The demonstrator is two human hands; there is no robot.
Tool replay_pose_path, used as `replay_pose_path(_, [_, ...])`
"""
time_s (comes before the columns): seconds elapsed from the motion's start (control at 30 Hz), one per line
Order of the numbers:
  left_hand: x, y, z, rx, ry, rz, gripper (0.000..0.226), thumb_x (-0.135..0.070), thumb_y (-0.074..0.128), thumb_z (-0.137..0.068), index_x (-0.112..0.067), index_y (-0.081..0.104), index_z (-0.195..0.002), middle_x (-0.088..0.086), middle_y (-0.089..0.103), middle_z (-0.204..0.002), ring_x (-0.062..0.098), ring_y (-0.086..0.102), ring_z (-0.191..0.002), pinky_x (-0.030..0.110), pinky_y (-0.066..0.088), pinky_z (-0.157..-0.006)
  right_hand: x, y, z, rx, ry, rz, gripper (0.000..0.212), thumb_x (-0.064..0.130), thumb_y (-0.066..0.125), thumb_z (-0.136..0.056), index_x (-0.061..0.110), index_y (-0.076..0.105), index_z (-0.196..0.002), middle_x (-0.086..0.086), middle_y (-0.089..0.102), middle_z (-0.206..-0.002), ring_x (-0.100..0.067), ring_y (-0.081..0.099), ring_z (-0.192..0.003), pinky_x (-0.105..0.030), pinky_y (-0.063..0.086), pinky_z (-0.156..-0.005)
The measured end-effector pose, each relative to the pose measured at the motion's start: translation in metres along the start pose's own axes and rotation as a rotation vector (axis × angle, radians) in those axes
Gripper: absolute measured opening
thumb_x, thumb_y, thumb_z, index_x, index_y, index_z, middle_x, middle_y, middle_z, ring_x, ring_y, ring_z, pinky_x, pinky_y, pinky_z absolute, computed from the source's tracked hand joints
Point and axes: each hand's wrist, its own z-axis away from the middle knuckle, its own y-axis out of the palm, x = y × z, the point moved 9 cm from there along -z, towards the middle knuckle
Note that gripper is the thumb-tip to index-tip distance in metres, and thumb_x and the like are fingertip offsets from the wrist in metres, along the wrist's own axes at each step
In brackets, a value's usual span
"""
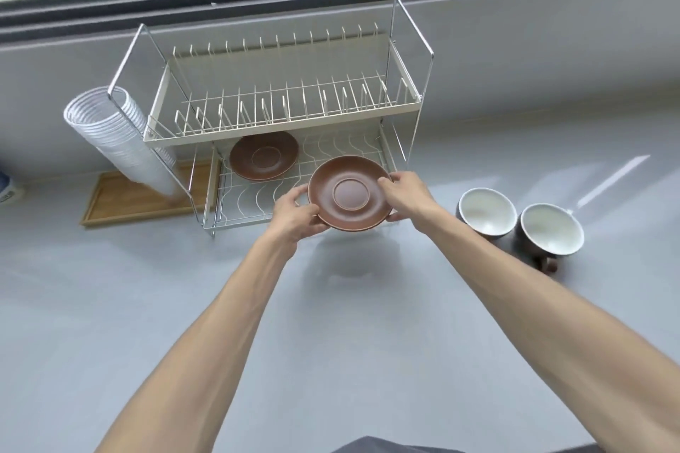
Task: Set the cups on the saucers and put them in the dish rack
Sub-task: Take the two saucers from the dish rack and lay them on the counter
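both forearms reach out; your left hand [296, 211] and right hand [406, 195] clamp opposite rims of the brown saucer [349, 193] (glazed ceramic, likely slick, chippable) over the dish rack [257, 191] lower shelf.

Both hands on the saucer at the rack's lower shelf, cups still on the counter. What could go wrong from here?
1. The held saucer is pinched only at its rim by the left hand and right hand, partly past the dish rack's front edge; it could slip or clip the wire.
2. The other saucer lies close by on that shelf; the two may knock.
3. The two cups touch or nearly touch, so lifting one might jostle the other.
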Motion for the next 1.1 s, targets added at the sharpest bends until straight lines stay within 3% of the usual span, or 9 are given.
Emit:
replay_pose_path(0.17, [0.019,0.007,0.024,0.041,-0.016,-0.026,0.058,0.018,0.044,-0.095,-0.01,0.049,-0.145,0.014,0.067,-0.083,0.015,0.071,-0.053,0.024,0.061,-0.052,-0.023,-0.01,0.031,-0.014,0.024,0.028,0.029,0.025,0.047,-0.093,0.012,0.068,-0.107,-0.006,0.066,-0.091,-0.026,0.067,-0.087,-0.038,0.064,-0.073])
replay_pose_path(0.33, [0.036,0.014,0.04,0.055,-0.019,-0.055,0.056,0.019,0.044,-0.094,-0.014,0.054,-0.138,0.015,0.067,-0.084,0.023,0.07,-0.065,0.024,0.061,-0.05,-0.049,-0.02,0.056,-0.056,0.045,0.022,0.024,0.025,0.048,-0.093,0.015,0.068,-0.103,-0.006,0.069,-0.096,-0.028,0.071,-0.09,-0.034,0.063,-0.069])
replay_pose_path(0.47, [0.054,0.026,0.054,0.088,-0.028,-0.08,0.056,0.018,0.042,-0.094,-0.012,0.052,-0.14,0.023,0.065,-0.101,0.028,0.068,-0.07,0.024,0.06,-0.048,-0.073,-0.026,0.072,-0.081,0.066,-0.009,0.029,0.023,0.05,-0.092,0.007,0.069,-0.106,-0.011,0.071,-0.096,-0.029,0.07,-0.095,-0.04,0.064,-0.07])
replay_pose_path(0.57, [0.07,0.036,0.057,0.099,-0.036,-0.113,0.055,0.014,0.046,-0.094,-0.014,0.051,-0.141,0.023,0.067,-0.104,0.033,0.069,-0.076,0.025,0.062,-0.051,-0.093,-0.034,0.087,-0.107,0.091,-0.018,0.024,0.022,0.049,-0.094,0.009,0.066,-0.105,-0.008,0.065,-0.094,-0.031,0.07,-0.095,-0.03,0.06,-0.061])
replay_pose_path(0.7, [0.089,0.055,0.062,0.149,-0.045,-0.187,0.047,0.005,0.05,-0.093,-0.013,0.059,-0.135,0.016,0.071,-0.095,0.032,0.072,-0.082,0.031,0.066,-0.064,-0.125,-0.05,0.104,-0.152,0.138,-0.046,0.029,0.027,0.05,-0.093,0.015,0.063,-0.117,-0.005,0.067,-0.104,-0.029,0.072,-0.085,-0.029,0.06,-0.064])
replay_pose_path(0.8, [0.1,0.076,0.069,0.193,-0.051,-0.217,0.045,0.001,0.052,-0.092,-0.012,0.061,-0.134,0.013,0.07,-0.088,0.028,0.072,-0.076,0.031,0.066,-0.064,-0.154,-0.063,0.116,-0.186,0.192,-0.06,0.036,0.032,0.05,-0.093,0.018,0.059,-0.126,-0.003,0.066,-0.109,-0.028,0.073,-0.075,-0.027,0.057,-0.064])
replay_pose_path(0.93, [0.115,0.11,0.085,0.253,-0.066,-0.252,0.041,-0.004,0.056,-0.092,-0.013,0.063,-0.131,0.013,0.07,-0.085,0.028,0.069,-0.077,0.028,0.064,-0.058,-0.191,-0.086,0.134,-0.249,0.235,-0.12,0.035,0.031,0.052,-0.092,0.016,0.059,-0.124,0.002,0.065,-0.094,-0.021,0.068,-0.068,-0.04,0.062,-0.082])
replay_pose_path(1.1, [0.134,0.143,0.097,0.3,-0.097,-0.282,0.041,-0.007,0.057,-0.091,-0.015,0.064,-0.13,0.008,0.074,-0.083,0.024,0.072,-0.077,0.023,0.06,-0.055,-0.224,-0.109,0.152,-0.293,0.28,-0.146,0.034,0.033,0.051,-0.093,0.017,0.058,-0.122,0.009,0.06,-0.084,-0.025,0.073,-0.073,-0.044,0.06,-0.087])
